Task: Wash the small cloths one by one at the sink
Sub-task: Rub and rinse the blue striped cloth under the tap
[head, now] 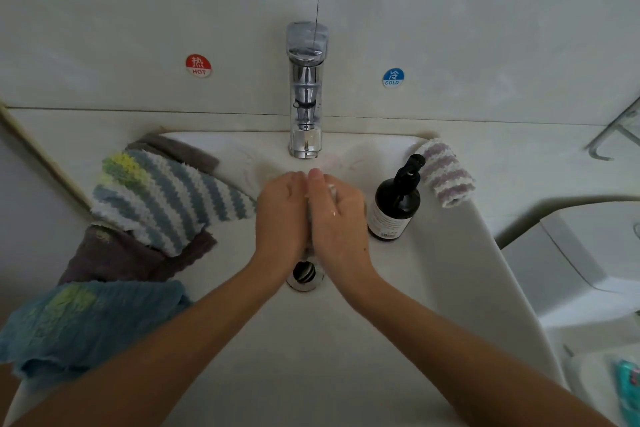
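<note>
Pressing flat between left hand (282, 215) and right hand (337, 218), fingers straight, the grey cloth (309, 215) appears limp, wet and slippery; gripping its edges looks advisable.

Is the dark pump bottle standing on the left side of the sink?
No. The dark pump bottle stands on the sink rim right of the hands, beside the purple-striped cloth.

"热 HOT" on red wall sticker (198, 65), "冷 COLD" on blue sticker (393, 78)
</note>
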Tool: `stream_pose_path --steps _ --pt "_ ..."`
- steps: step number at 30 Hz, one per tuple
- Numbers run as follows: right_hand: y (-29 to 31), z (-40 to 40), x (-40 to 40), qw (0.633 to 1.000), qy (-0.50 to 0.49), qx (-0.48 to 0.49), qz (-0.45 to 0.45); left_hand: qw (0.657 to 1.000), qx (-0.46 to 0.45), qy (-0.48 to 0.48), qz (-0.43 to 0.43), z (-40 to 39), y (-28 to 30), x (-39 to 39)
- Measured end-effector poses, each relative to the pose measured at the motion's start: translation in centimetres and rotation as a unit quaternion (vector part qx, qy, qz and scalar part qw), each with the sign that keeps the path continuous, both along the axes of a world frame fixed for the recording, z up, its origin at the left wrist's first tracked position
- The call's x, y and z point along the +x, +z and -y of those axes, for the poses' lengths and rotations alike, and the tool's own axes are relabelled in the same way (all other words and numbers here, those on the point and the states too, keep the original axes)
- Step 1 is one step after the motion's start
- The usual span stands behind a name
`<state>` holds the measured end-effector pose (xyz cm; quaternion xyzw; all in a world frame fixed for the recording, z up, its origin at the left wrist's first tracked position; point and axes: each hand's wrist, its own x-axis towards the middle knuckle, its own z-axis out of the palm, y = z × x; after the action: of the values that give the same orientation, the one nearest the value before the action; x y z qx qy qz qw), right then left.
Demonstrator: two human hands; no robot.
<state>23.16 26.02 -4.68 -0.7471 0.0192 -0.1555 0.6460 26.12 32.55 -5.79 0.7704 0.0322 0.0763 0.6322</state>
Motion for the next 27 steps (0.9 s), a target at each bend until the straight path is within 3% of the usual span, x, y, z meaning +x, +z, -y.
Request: stream_pose_path --steps 4,18,23,27 --pt "-0.1 1.1 2.3 0.999 -0.025 0.032 -0.024 0.999 0.016 -0.014 0.048 0.7 0.6 -3.1" --pt "-0.2 0.0 -0.2 0.999 0.009 0.028 -0.032 1.000 0.003 0.005 0.010 -0.3 0.3 -0.7" --pt "-0.1 1.0 2.2 0.997 -0.039 0.060 -0.041 0.999 0.009 -0.023 0.029 1.1 0.7 -3.1" --pt "-0.3 0.4 -0.6 0.999 0.023 0.030 -0.039 0.999 -0.001 0.001 0.035 -0.2 0.1 -1.0"
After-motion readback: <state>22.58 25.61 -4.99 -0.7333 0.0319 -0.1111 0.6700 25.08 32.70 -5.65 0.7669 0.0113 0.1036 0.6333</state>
